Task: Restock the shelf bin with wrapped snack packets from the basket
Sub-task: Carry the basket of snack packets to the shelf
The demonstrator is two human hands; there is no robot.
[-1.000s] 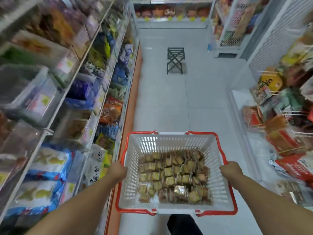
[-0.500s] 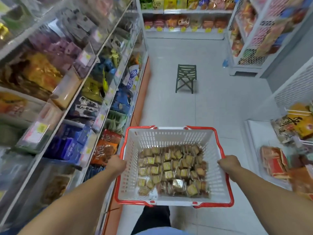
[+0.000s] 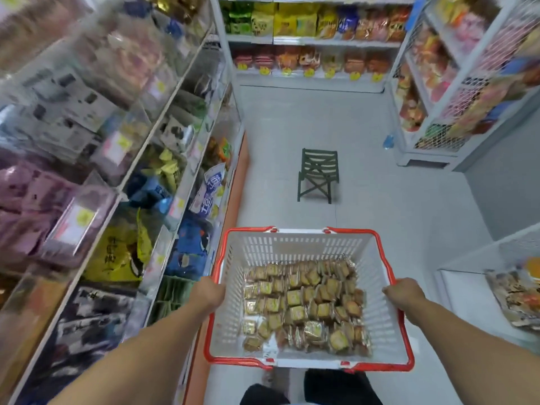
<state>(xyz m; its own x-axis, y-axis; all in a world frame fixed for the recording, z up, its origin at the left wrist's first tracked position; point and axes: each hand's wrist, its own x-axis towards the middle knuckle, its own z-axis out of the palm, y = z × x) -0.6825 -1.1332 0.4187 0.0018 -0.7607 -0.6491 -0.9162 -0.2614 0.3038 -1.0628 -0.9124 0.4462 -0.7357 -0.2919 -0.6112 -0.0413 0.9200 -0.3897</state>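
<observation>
Carry step: left hand (image 3: 211, 294) and right hand (image 3: 404, 293) fingers clenched on basket (image 3: 377, 287) rims, snack packets (image 3: 304, 305) between them (none shelved). Next: pick the shelf bin, free one hand.

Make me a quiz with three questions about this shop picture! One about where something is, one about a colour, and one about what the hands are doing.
1. Where is the little green stool?
A. On the floor ahead of the basket
B. Inside the basket
C. On a shelf

2. What colour is the rim of the basket?
A. Blue
B. Red
C. Black

3. What are the hands doing?
A. Hanging free
B. Picking up a packet
C. Holding the basket's sides

Answers:
1. A, it stands in the aisle beyond the basket.
2. B, red edging runs round the white basket.
3. C, the left hand and right hand each grip a side, and the snack packets lie untouched inside.
</observation>
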